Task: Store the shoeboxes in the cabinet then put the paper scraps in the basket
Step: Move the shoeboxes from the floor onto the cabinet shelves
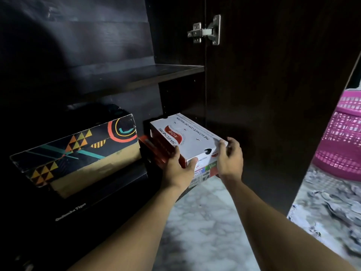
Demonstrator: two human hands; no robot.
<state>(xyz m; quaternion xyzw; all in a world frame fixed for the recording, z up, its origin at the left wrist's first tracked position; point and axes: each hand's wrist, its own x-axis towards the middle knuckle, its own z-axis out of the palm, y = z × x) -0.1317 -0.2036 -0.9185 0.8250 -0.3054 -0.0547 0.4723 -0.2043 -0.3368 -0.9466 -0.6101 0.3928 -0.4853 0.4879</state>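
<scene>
A white and red shoebox (187,137) lies half inside the dark cabinet (175,69), its near end sticking out over the floor. My left hand (178,169) grips its near left corner, thumb on the end face. My right hand (230,159) holds the near right corner with curled fingers on the lid edge. To the left, a black shoebox with orange triangles and teal lines (78,151) sits tilted on a lower black box (70,212). A pink basket (343,137) stands at the right. Grey paper scraps (332,204) cover the floor below it.
The open cabinet door (273,94) stands between the shoebox and the basket, with a metal hinge (207,32) near the top. An upper shelf (136,75) runs above the boxes. Marble floor (205,222) lies under my arms.
</scene>
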